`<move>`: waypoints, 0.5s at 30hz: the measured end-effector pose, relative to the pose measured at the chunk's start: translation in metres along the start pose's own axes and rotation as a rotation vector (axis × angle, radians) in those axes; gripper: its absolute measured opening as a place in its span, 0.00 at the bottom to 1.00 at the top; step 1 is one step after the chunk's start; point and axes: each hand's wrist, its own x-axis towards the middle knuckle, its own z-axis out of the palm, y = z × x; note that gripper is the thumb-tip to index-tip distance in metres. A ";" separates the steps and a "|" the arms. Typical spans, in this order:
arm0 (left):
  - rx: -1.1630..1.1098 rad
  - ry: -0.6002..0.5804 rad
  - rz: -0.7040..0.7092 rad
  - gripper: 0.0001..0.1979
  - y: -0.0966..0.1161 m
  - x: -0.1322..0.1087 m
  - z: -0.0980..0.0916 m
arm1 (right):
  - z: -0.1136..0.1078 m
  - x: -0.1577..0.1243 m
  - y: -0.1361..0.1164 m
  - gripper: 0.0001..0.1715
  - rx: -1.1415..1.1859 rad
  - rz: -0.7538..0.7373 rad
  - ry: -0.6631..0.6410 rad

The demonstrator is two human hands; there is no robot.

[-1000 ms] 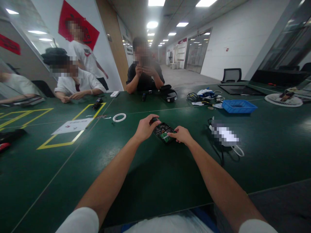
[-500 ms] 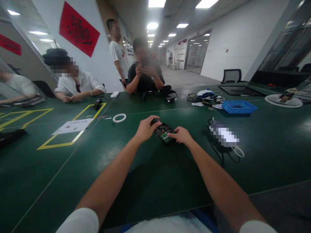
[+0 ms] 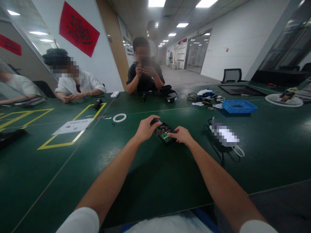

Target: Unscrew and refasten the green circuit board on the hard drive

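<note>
Between my hands is a small black electronic device (image 3: 162, 131) with its inside exposed, showing a green circuit board (image 3: 166, 138) at the near end. My left hand (image 3: 147, 128) grips its far left corner, thumb on top and fingers curled over the edge. At the right side my right hand (image 3: 182, 134) pinches the rim, its thumb resting by the green board. The device is tilted a little over the green table (image 3: 155, 171); whether it touches the table I cannot tell. Its underside is hidden.
To the right lie a blurred white-lit device with cables (image 3: 225, 136) and a blue tray (image 3: 239, 106). A white ring (image 3: 119, 117) and a paper sheet (image 3: 73, 126) lie left. Across the table sits a person in black (image 3: 145, 69); others sit at left.
My hands and the device stay in place. Behind the seated person, a standing person in white has moved to the right and is now mostly hidden.
</note>
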 end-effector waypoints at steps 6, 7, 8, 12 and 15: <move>-0.003 -0.007 0.006 0.14 0.000 -0.001 0.000 | 0.000 0.001 0.001 0.36 -0.011 -0.001 -0.008; -0.003 -0.008 0.005 0.15 0.000 -0.001 0.000 | 0.000 0.001 0.001 0.36 -0.011 -0.005 -0.007; -0.004 -0.008 0.008 0.15 0.000 -0.001 0.000 | 0.000 0.001 0.001 0.36 -0.011 -0.006 -0.005; -0.012 -0.014 0.025 0.15 0.001 -0.001 0.000 | 0.002 0.002 0.002 0.35 -0.017 -0.004 0.007; 0.004 -0.026 0.001 0.15 0.003 0.000 -0.001 | 0.002 0.002 0.001 0.33 -0.011 -0.038 0.040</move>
